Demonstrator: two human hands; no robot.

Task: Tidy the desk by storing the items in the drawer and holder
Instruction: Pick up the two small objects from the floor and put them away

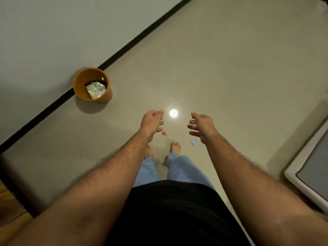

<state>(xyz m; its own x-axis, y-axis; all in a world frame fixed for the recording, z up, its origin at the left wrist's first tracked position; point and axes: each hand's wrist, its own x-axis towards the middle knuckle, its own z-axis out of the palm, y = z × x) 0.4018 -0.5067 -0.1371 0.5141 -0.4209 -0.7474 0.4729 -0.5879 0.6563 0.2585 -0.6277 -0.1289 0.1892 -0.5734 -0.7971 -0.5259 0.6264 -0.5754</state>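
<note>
I look straight down at a tiled floor. My left hand (pixel 152 121) and my right hand (pixel 201 126) are stretched out in front of me, fingers loosely curled and apart, with nothing in either. On the floor between the hands lies a small red object (pixel 164 133). A small blue round object (pixel 194 143) lies just below my right hand. No desk, drawer or holder is in view.
An orange bin (pixel 93 86) with shiny wrappers inside stands against the wall and its black skirting (pixel 124 48) at the left. A grey, white-framed panel (pixel 310 167) sits at the right edge. My bare feet (pixel 175 148) are below the hands. A lamp reflection (pixel 173 113) glares on the tiles.
</note>
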